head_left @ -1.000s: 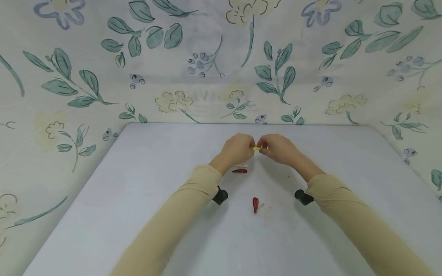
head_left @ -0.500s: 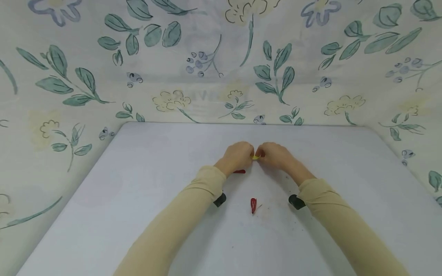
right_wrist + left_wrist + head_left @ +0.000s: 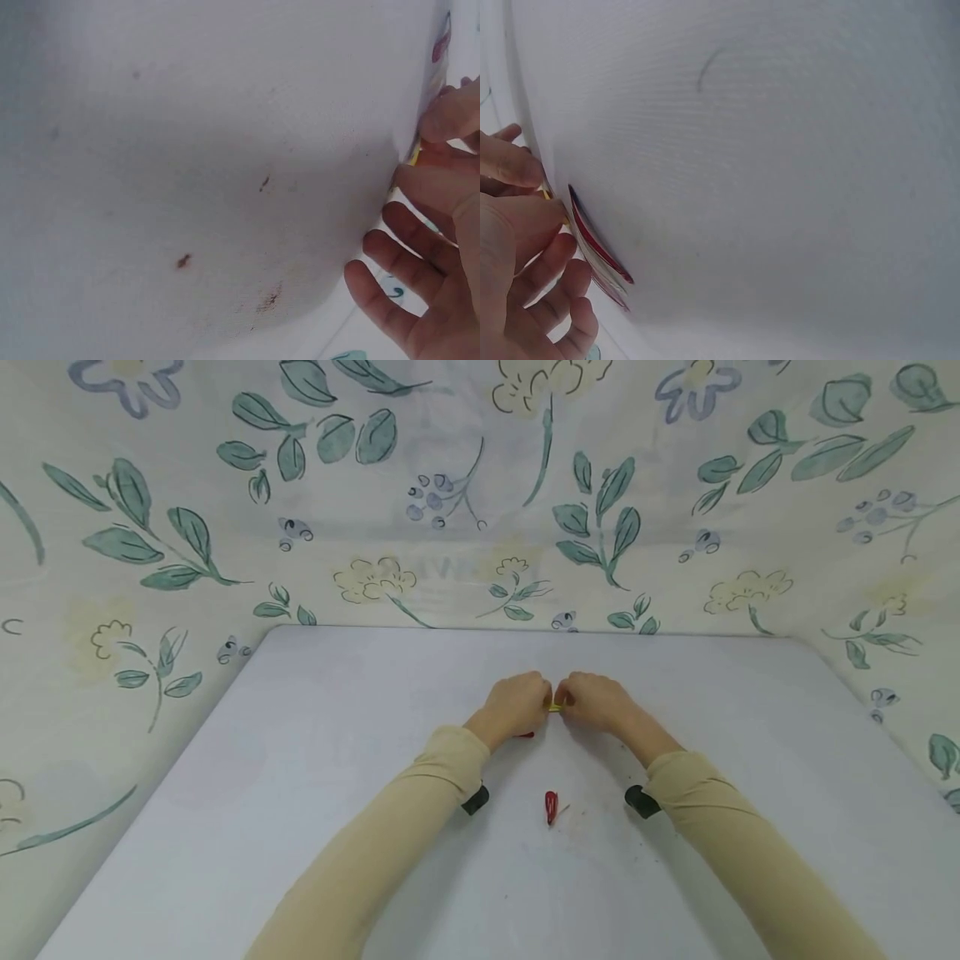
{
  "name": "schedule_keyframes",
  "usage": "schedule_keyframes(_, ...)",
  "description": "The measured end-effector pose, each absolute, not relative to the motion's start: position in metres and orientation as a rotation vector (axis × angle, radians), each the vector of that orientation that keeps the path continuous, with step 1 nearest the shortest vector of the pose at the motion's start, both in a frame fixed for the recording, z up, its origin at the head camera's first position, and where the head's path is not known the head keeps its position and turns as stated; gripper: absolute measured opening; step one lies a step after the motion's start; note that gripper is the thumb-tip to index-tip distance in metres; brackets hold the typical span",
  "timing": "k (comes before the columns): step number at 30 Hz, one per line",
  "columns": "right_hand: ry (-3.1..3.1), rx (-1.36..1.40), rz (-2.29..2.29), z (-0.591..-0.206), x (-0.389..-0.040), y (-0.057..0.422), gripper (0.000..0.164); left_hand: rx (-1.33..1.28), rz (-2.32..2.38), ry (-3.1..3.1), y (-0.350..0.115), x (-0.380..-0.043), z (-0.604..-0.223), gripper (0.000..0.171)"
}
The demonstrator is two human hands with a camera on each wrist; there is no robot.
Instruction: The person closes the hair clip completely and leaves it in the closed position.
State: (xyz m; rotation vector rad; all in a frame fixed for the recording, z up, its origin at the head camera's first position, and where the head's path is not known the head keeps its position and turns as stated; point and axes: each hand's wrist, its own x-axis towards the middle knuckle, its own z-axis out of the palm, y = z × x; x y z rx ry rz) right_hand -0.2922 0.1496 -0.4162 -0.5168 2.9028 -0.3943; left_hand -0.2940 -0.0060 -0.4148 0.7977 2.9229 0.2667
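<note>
Both hands meet over the middle of the table. My left hand [image 3: 517,703] pinches one end of a small yellow snap hair clip [image 3: 555,708], and my right hand [image 3: 596,700] pinches its other end. Fingers cover most of the clip; only a sliver of yellow [image 3: 415,154] shows in the right wrist view. Just below the left hand lies a red hair clip [image 3: 596,247], largely hidden in the head view, with a whitish clip [image 3: 604,270] beside it. Another red hair clip [image 3: 551,807] rests nearer the front, between the forearms.
The white tabletop [image 3: 375,685] bears small dark specks and brownish smudges [image 3: 270,298] on the right. A thin brownish mark lies beside the front red clip. Floral cloth [image 3: 450,568] stands behind the table. Black wrist devices [image 3: 642,802] hang below both sleeves.
Both hands have come down and slightly nearer with the yellow hair clip between them. The left hand now covers more of the red clip and hides the whitish one in the head view.
</note>
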Motion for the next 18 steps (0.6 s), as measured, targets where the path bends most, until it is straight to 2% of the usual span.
schedule_keyframes(18, 2.948, -0.556, -0.304, -0.4191, -0.2899, 0.1467, 0.02, 0.835, 0.113, 2.975, -0.0076, -0.2966, -0.4147, 0.022)
